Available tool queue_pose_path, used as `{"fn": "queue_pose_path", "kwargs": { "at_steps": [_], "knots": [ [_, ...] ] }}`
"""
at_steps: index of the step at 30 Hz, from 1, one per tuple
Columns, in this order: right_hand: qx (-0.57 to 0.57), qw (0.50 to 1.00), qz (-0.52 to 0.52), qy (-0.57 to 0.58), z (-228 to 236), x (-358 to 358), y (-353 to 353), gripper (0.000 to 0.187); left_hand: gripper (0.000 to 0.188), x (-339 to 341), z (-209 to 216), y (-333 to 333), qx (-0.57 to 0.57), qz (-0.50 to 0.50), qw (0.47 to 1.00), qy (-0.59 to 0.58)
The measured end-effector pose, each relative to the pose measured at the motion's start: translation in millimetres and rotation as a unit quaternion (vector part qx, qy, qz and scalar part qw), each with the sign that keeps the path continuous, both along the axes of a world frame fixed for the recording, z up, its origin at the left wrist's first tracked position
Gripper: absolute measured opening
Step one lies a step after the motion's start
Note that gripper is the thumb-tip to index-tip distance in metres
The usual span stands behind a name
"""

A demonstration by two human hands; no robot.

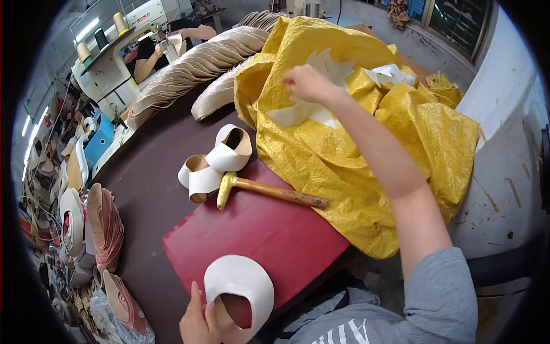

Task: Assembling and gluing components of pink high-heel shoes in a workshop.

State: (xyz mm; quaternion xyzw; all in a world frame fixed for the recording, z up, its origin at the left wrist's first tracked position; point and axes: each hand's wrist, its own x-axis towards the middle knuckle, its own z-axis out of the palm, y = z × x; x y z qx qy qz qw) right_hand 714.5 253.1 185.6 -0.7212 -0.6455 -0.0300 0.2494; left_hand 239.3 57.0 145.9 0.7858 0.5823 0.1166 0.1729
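Note:
My left hand (199, 321) grips the edge of a white shoe upper (260, 281) with a rounded opening and tan lining, at the front of a red board (258, 223). My right arm reaches across to a yellow woven sack (321, 166). Over the sack my right hand (309, 85) is closed, its fingers curled; what they hold, if anything, cannot be made out. White cut pieces (306, 113) lie in the sack under and behind that hand. Near the board's far edge lies a hammer (281, 192) with a wooden handle and a yellow-wrapped head, touching two finished white uppers (230, 150).
Long rows of stacked pale pieces (189, 71) line the far side of the dark table (149, 229). Stacks of pinkish-brown pieces (105, 226) stand at its left edge. Beyond, another person's hands (197, 32) work at a white sewing machine (123, 63). A blue bin (100, 140) sits left.

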Motion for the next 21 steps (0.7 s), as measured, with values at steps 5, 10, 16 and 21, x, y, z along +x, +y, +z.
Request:
{"fn": "queue_pose_path", "kwargs": {
  "at_steps": [5,10,16,21],
  "knots": [
    [0.159,0.982,-0.103,0.004,21.3,100.0,-1.8,0.017,0.044,71.2,44.0,32.7,-0.009,-0.097,0.992,0.083],
    [-0.089,0.979,-0.173,-0.059,25.5,194.5,-9.8,0.02,0.051,177.7,78.5,81.6,-0.034,-0.303,0.939,0.156],
    [-0.116,0.953,-0.262,-0.1,-35.1,168.4,8.3,0.021,0.049,351.9,11.8,148.4,0.22,-0.495,0.84,0.011],
    [-0.141,0.857,-0.466,-0.171,-13.2,240.8,30.4,0.034,0.049,414.0,-21.6,150.3,0.089,-0.495,0.858,0.107]
  ]
}}
